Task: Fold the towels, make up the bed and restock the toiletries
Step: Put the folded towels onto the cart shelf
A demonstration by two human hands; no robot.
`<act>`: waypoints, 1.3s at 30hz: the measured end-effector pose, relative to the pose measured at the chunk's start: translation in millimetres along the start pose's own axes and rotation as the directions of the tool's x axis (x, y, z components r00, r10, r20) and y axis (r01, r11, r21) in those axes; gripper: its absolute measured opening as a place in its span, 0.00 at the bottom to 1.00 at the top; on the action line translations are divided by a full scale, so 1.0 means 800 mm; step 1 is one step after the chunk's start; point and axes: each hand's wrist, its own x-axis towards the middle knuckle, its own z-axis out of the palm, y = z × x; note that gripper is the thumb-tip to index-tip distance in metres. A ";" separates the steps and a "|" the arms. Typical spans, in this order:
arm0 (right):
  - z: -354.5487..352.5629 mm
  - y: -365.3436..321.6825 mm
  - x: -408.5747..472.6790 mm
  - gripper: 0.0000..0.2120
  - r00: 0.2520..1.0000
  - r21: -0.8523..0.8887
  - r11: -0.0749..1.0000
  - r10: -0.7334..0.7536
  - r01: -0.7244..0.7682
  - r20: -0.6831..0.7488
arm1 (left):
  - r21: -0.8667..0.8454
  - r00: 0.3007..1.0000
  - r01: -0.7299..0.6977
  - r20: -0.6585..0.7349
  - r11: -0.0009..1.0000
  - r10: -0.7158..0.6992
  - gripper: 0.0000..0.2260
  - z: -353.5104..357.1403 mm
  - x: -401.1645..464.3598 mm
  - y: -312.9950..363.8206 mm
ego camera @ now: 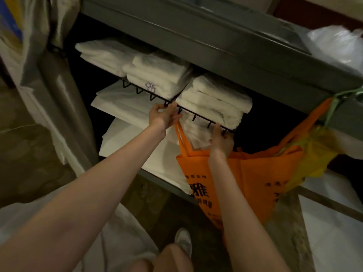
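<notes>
So this looks like the very start of the job, or a restocking run in the middle of it — the person is standing at a housekeeping cart [216, 36], not in the room. No bed in view, no toiletries that can be made out, so neither of those parts can be judged from here.

The towels [157, 73] are the task's thing that does show: three folded white stacks sit side by side on the wire shelf [204, 118] of the cart, the middle stack with a small logo facing out. Below them lie flat folded sheets [125, 138] on the lower shelf. Those stacks already look neatly folded, so the guess is this is picking up supplies, with the actual folding and bed-making left to do.

Left hand [163, 116] is at the shelf's front rim, fingers curled over the wire — its grip looks closed on the rim itself. Right hand [222, 140] reaches under the rim by the right stack; its fingertips are tucked out of sight among white cloth there, so it can't be told whether that grip is pinching anything.

An orange bag [245, 179] hangs from the cart's corner just under the right hand, and a yellow bag [314, 154] hangs beside it.
</notes>
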 end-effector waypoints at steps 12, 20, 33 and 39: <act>0.014 0.001 -0.015 0.18 0.992 0.127 0.987 -0.082 0.094 -0.100 | -0.122 0.998 0.048 -0.040 0.991 -0.053 0.12 0.000 0.005 0.001; 0.029 0.010 -0.011 0.20 0.984 0.227 0.964 -0.110 0.139 -0.137 | -0.216 0.996 0.076 -0.029 0.973 -0.084 0.13 0.000 0.021 -0.005; 0.018 0.009 0.022 0.16 0.971 0.055 0.971 -0.230 0.233 -0.058 | -0.223 1.000 0.010 -0.001 0.975 -0.011 0.12 0.019 0.026 -0.014; 0.019 -0.004 0.024 0.20 0.983 0.061 0.982 -0.177 0.179 -0.044 | -0.224 0.998 0.044 -0.036 0.974 -0.053 0.12 0.030 0.033 -0.007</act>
